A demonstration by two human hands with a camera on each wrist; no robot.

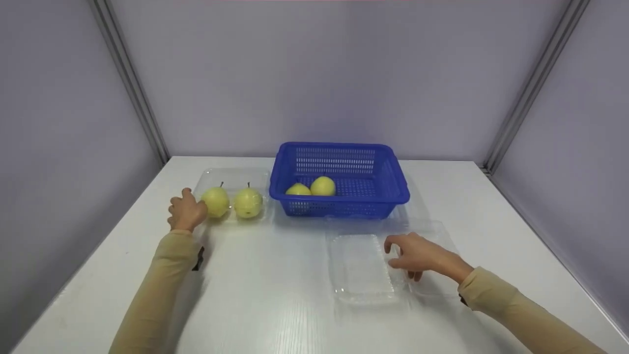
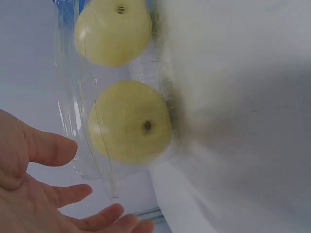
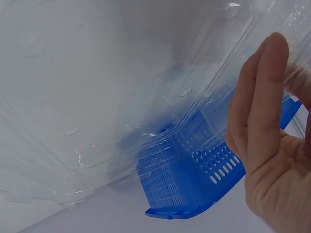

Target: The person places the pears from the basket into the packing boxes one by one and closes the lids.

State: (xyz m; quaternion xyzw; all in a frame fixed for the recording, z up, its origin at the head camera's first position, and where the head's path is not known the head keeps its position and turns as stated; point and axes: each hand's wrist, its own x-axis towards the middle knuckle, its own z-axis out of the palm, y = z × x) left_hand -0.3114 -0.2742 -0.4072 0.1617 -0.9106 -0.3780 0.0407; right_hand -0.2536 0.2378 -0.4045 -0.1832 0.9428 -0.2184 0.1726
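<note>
My left hand (image 1: 186, 210) is at the left side of a clear plastic box (image 1: 238, 176), its fingers spread and holding nothing. Two round yellow pears with thin dark stems sit in that box: a left pear (image 1: 215, 202) beside the hand and a right pear (image 1: 248, 203). In the left wrist view, the thumb (image 2: 53, 149) is close to the box's clear wall; contact is hard to tell. Over a second clear plastic box (image 1: 362, 265), spread open, hovers my right hand (image 1: 420, 253). A gap shows between its bent thumb and forefinger, with nothing visibly held.
A blue slotted basket (image 1: 339, 199) stands at the back middle of the white table (image 1: 275, 295), holding two more yellow pears (image 1: 323, 186). The open box lies just in front of it. Pale panels enclose the table at the back and both sides.
</note>
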